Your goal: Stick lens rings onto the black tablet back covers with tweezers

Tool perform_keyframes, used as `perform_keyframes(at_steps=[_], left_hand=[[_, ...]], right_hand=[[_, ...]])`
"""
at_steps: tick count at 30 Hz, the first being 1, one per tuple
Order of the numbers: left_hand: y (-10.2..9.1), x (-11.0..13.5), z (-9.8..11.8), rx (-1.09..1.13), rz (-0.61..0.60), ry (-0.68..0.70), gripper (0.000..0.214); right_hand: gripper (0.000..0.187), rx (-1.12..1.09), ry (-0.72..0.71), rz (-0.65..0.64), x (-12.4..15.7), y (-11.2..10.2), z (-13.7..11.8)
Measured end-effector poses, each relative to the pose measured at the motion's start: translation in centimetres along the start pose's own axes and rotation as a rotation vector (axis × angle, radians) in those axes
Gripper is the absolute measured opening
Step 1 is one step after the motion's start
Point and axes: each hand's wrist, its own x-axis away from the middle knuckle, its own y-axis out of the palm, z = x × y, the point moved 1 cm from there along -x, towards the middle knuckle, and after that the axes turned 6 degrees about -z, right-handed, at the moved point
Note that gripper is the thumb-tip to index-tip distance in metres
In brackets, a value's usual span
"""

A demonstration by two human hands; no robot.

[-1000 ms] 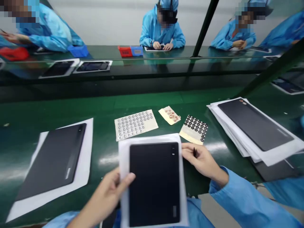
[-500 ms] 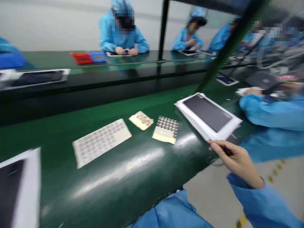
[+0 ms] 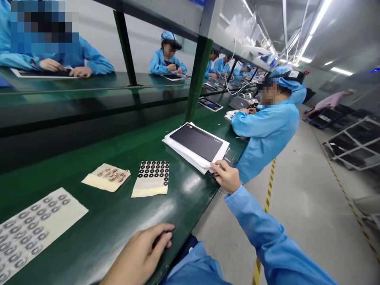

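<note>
My right hand (image 3: 227, 176) pinches the near right corner of a stack of white sheets (image 3: 204, 164). On this stack lies a dark grey tablet back panel (image 3: 196, 140) with a round camera mark at its far left corner. Something dark shows under my right fingers, too small to name. Low over the table's front edge, my left hand (image 3: 142, 251) has loosely bent fingers, apart, with nothing visible in them. Beyond it lie a sticker sheet with black rings (image 3: 153, 170), a creased sheet with reddish stickers (image 3: 107, 177) and a larger sheet with grey rings (image 3: 38, 229).
The green table (image 3: 118, 221) ends in a front edge at my right. A green post (image 3: 198, 77) rises behind the stack. A co-worker in blue (image 3: 267, 122) stands close on the right; others sit across the line. Yellow-black tape (image 3: 269, 186) marks the floor.
My view has swung right, so the stack and stickers appear further left. My left hand has come into view. My right hand remains at the stack's near corner.
</note>
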Motion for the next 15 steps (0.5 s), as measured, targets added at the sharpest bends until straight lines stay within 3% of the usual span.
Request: perform_keyframes(at_steps=[3, 8, 12, 15], left_hand=[[0.8, -5.0, 3.4, 0.173, -0.038, 0.065, 0.03], [0.0, -14.1, 7.2, 0.86, 0.041, 0.054, 0.034], [-1.7, -20.5, 9.1, 1.058, 0.133, 0.087, 0.048], [-2.4, -23.6, 10.2, 1.142, 0.216, 0.08, 0.046]], right_hand=[[0.022, -0.077, -0.023, 0.036, -1.4, -0.4, 0.1], [0.02, -0.131, -0.023, 0.147, -3.6, -1.7, -1.2], [0.019, -0.133, -0.049, 0.179, -4.3, -1.6, -2.7], [0.018, -0.099, -0.082, 0.172, -4.5, -0.7, -4.0]])
